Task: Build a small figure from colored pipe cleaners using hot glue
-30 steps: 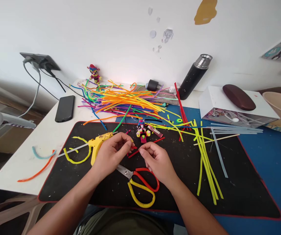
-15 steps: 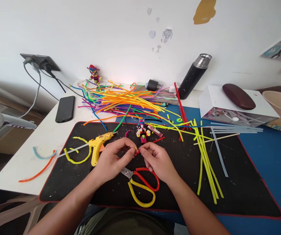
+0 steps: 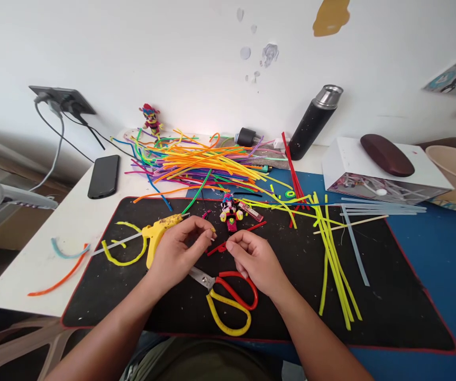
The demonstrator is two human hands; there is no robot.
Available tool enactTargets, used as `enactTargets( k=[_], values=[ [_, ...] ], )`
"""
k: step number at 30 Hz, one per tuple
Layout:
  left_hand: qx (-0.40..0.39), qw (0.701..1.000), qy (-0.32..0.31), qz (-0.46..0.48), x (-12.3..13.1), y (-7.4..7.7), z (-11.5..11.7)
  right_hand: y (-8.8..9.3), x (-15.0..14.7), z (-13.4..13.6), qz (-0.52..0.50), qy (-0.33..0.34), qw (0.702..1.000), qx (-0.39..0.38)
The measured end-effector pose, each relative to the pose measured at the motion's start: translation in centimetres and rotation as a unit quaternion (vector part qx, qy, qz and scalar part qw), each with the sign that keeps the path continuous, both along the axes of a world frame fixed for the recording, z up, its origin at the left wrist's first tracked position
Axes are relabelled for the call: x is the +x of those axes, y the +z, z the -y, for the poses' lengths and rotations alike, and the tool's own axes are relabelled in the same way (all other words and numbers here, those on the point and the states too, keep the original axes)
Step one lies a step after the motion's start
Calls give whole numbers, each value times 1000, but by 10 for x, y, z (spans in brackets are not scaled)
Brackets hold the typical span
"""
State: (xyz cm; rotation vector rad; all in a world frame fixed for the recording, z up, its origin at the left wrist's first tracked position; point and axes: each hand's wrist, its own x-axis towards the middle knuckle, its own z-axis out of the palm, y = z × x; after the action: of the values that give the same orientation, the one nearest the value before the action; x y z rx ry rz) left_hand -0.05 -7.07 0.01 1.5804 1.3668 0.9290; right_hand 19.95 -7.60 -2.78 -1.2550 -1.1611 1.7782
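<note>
My left hand is pinched closed, and a tiny yellowish piece shows at its fingertips, too small to name. Just right of it, my right hand pinches a small red piece of pipe cleaner. The two hands are a short gap apart. Beyond them a small colourful figure stands on the black mat. A longer red pipe cleaner lies behind my fingers. Scissors with red and yellow handles rest below, their blades partly under my left hand. The yellow glue gun is partly covered by that hand.
A heap of coloured pipe cleaners lies along the wall, with a second figure behind it. Yellow-green stems lie on the right. Around the edges are a phone, a black flask and a white box.
My left hand has drawn back to the left and slightly up, so my fingertips are now apart. The red piece stays with my right hand. The camera view has shifted slightly.
</note>
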Motion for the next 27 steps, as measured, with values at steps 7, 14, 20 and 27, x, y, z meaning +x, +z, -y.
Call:
enactTargets(
  k=[7,14,20,27],
  values=[
    [95,937,-46,-333,-3,-20,-13,-2,-2,2,33,-24,998,38],
    [123,901,-93,-405,3,-28,-15,-4,-2,2,39,-33,998,46],
    [109,929,-78,-346,-1,-28,-16,-8,-1,3,51,-27,997,55],
    [-54,992,-87,-80,-5,-5,-5,-5,-1,2,52,-38,996,60]
  ],
)
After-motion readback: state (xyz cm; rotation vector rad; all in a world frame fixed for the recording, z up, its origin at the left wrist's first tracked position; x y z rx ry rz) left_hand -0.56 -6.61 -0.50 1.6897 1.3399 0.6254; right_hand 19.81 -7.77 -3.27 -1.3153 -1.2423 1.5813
